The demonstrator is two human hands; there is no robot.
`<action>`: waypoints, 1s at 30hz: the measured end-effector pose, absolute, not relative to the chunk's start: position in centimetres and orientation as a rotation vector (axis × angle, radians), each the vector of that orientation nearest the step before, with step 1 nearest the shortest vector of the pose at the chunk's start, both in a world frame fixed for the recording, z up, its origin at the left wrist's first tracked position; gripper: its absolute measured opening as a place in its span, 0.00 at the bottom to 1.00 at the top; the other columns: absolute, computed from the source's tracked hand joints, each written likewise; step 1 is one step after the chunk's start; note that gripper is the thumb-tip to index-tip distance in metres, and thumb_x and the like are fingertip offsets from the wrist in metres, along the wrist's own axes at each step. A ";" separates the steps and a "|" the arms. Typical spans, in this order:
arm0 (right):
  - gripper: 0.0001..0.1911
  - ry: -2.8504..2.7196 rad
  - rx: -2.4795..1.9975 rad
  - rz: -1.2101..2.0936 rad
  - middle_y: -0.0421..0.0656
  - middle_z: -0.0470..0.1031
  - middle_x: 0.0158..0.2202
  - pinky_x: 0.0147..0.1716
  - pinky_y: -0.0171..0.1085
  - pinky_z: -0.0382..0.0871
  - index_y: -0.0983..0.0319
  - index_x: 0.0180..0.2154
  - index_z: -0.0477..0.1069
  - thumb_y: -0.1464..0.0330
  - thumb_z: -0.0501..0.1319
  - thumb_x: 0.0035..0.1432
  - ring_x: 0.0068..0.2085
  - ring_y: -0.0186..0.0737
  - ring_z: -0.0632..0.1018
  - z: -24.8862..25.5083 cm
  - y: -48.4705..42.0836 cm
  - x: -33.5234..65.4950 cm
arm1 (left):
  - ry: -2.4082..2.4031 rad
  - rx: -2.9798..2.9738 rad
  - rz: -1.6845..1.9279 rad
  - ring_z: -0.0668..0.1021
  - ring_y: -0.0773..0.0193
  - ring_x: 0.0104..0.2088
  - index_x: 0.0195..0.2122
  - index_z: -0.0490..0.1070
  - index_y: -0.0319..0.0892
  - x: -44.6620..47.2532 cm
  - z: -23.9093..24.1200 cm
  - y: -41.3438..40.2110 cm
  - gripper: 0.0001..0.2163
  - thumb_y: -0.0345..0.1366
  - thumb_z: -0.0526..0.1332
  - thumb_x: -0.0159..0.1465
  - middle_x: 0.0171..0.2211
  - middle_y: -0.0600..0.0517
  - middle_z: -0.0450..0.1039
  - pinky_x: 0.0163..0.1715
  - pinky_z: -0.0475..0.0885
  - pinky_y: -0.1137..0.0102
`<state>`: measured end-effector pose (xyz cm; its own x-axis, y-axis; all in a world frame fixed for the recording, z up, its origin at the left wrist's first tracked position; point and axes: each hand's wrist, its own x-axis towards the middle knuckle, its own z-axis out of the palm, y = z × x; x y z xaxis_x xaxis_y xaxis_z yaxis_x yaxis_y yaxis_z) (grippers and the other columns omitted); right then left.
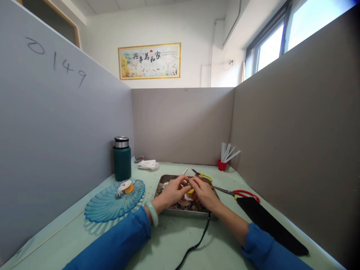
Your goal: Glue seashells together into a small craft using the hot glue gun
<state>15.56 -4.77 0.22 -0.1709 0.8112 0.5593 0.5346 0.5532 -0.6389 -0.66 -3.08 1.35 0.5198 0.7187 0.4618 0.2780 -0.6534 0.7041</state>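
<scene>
My left hand (pixel 173 191) and my right hand (pixel 204 193) meet over a metal tray (pixel 163 179) that holds several shells and small pieces. The fingers of both hands are pinched together on a small yellow and white piece (pixel 190 192) between them. What exactly that piece is I cannot make out. A pale green bangle (pixel 152 212) circles my left wrist, and both arms wear blue sleeves. A black cable (pixel 197 242) runs from under my right hand toward me.
A blue shell-shaped glass plate (pixel 107 206) with a small orange and white item lies left. A green flask (pixel 122 158) stands behind it. Red-handled scissors (pixel 242 194), yellow-handled pliers (pixel 204 175), a black case (pixel 267 225) and a red cup of white sticks (pixel 222 164) lie right. Partition walls enclose the desk.
</scene>
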 end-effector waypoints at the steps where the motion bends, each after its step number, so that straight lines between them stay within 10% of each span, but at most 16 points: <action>1: 0.19 -1.851 -1.106 0.368 0.40 0.73 0.28 0.29 0.32 0.63 0.62 0.35 0.69 0.58 0.46 0.63 0.30 0.36 0.73 0.2 -4.8 15.5 | 0.799 2.195 1.021 0.70 0.72 0.20 0.39 0.64 0.41 -0.7 1.4 -3.1 0.10 0.41 0.55 0.60 0.28 0.55 0.68 0.19 0.64 0.78; 30: 0.20 -1.877 -1.114 0.363 0.40 0.70 0.25 0.27 0.32 0.63 0.62 0.33 0.69 0.58 0.44 0.63 0.28 0.36 0.72 0.4 -4.9 15.5 | 0.799 2.169 1.014 0.71 0.72 0.20 0.39 0.63 0.40 -0.6 1.2 -3.0 0.12 0.43 0.56 0.60 0.31 0.52 0.70 0.19 0.65 0.77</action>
<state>15.49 -4.90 0.40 -0.1931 0.8142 0.5475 0.5513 0.5516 -0.6260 -0.60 -3.04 1.19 0.5252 0.7266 0.4430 0.2614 -0.6332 0.7285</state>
